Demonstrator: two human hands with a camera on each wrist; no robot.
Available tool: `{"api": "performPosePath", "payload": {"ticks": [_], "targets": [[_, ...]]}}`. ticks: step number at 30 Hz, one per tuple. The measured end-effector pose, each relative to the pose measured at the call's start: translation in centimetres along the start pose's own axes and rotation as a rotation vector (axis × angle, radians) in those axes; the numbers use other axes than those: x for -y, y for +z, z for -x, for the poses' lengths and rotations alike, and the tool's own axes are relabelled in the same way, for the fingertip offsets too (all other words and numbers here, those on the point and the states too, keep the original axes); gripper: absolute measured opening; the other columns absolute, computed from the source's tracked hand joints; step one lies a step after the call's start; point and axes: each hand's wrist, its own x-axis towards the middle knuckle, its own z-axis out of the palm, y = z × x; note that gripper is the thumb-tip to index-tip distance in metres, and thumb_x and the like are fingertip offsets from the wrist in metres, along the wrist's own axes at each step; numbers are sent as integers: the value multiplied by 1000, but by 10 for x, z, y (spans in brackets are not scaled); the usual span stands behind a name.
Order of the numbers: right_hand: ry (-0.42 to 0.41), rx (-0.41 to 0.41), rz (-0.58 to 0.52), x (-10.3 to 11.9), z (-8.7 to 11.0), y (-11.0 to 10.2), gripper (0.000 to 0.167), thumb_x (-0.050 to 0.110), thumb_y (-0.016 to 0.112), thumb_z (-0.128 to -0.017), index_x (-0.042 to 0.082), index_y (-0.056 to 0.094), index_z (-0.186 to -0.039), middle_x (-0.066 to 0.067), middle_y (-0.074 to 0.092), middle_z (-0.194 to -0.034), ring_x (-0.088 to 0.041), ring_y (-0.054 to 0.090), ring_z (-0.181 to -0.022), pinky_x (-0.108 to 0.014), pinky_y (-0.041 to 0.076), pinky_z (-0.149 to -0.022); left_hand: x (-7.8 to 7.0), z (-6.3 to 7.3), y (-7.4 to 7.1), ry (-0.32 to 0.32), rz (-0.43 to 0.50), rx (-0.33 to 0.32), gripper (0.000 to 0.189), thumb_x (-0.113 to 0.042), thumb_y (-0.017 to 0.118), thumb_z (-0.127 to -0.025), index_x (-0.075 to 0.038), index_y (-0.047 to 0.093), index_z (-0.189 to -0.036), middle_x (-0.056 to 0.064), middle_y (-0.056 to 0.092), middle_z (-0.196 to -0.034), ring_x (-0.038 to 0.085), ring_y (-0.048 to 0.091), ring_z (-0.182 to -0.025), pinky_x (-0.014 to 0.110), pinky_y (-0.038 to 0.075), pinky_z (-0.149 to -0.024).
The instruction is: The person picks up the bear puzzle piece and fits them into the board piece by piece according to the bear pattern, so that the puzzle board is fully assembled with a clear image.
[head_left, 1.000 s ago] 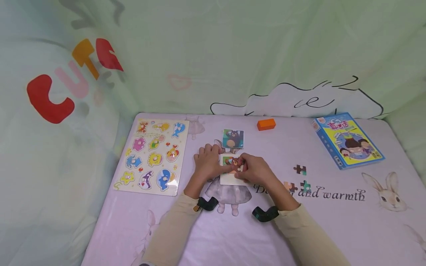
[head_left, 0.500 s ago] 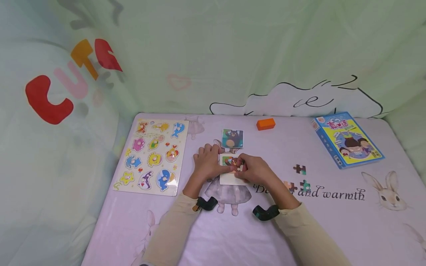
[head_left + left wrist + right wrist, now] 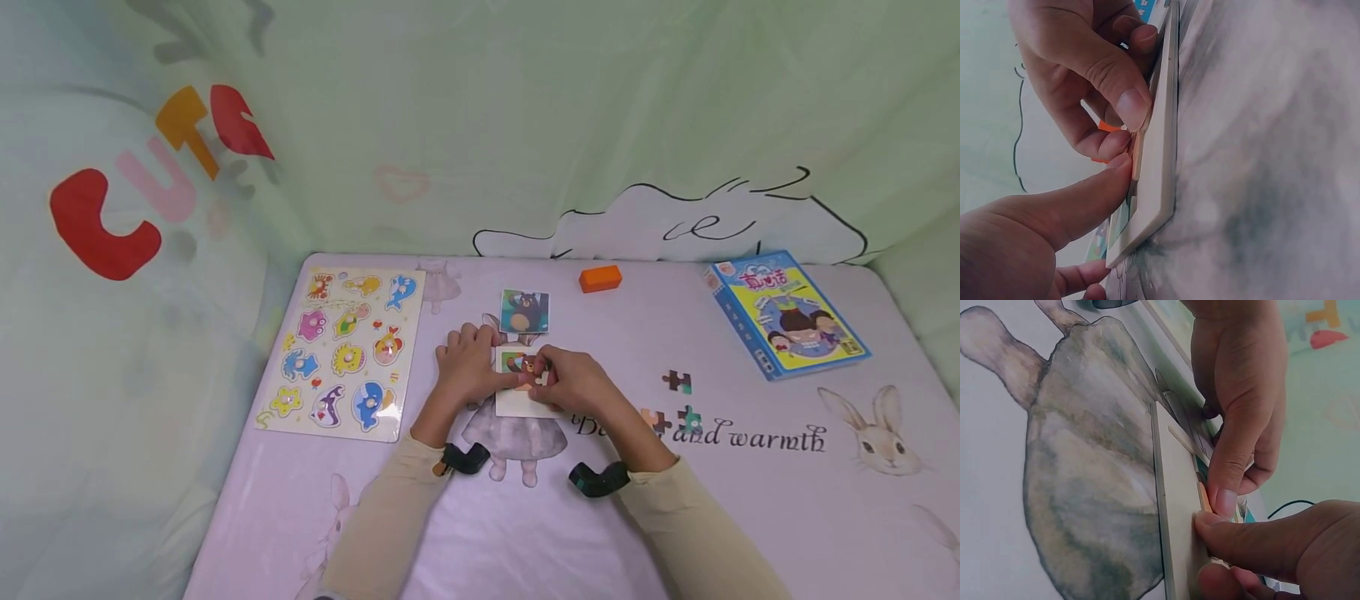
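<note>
Both hands work at a small pale puzzle board (image 3: 517,406) with a brown bear picture partly fitted in its recess. My left hand (image 3: 468,367) lies at the board's left side, fingers spread by its edge. Its thumb (image 3: 1088,197) presses straight down onto an orange-brown piece (image 3: 1204,497). My right hand (image 3: 579,379) pinches a puzzle piece (image 3: 542,379) between thumb and finger over the right part of the picture. That piece is mostly hidden by the fingers. Behind the board lies a square bear card (image 3: 525,312).
Several loose puzzle pieces (image 3: 677,382) lie right of the right hand. A sea-animal peg puzzle (image 3: 405,375) lies at the left. An orange block (image 3: 600,279) stands at the back, with a blue and yellow box (image 3: 795,317) at the right. Curtains (image 3: 450,125) hang behind the table.
Hardly anything differs. Both hands stay at the board in the same pose, and the loose pieces have not moved; the head view shifts very slightly.
</note>
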Motion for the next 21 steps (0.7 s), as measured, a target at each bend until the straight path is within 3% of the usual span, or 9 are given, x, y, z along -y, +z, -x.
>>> {"api": "performPosePath", "payload": {"ticks": [21], "targets": [[14,-11,9,3,0,2,26,29,78,-90,13,60,-98,-5,53,-73,-19,51,-62,-28,36,-54,0,0,-2,0,5,1,72,-65,81,-74,-18,55,-123,6,47,-111,26,41,-106,44,32,-87]]}}
